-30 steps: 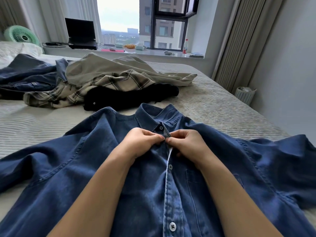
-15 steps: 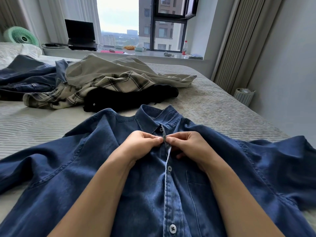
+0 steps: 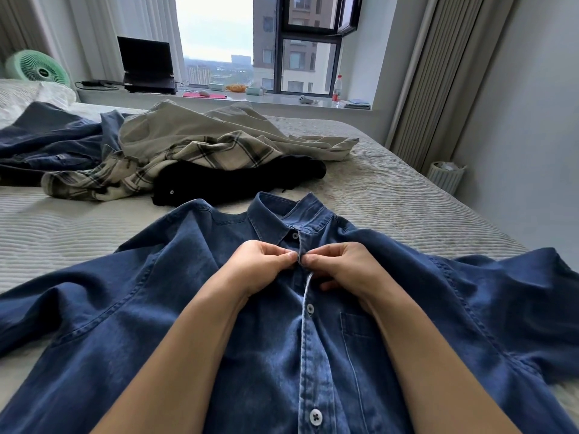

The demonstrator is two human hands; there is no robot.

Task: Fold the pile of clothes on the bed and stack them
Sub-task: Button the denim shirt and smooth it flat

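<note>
On the near half of the bed, just below the collar of a denim shirt, the two hands meet at the button placket. The left hand has its fingers curled, thumb and forefinger pinching the placket's edge from the left; the right hand pinches the same strip from the right, its other fingers tucked under against the cloth. Each grip is closed tight on a small fold of fabric, and the fingertips of the two hands nearly touch across it. Whether a button sits between them cannot be told, since the fingers cover that spot. One button shows fastened just above the hands at the collar, and two more show below them down the front.

The shirt lies face up, collar away from the person, sleeves spread to either side; its hem and the ends of both sleeves are cut off by the frame, and the forearms hide part of the front.

Beyond the collar lies the pile of clothes: a black garment nearest, a plaid shirt over it, a beige garment on top, and a dark blue garment at the left. What kinds of garment these are is hard to make out.
</note>
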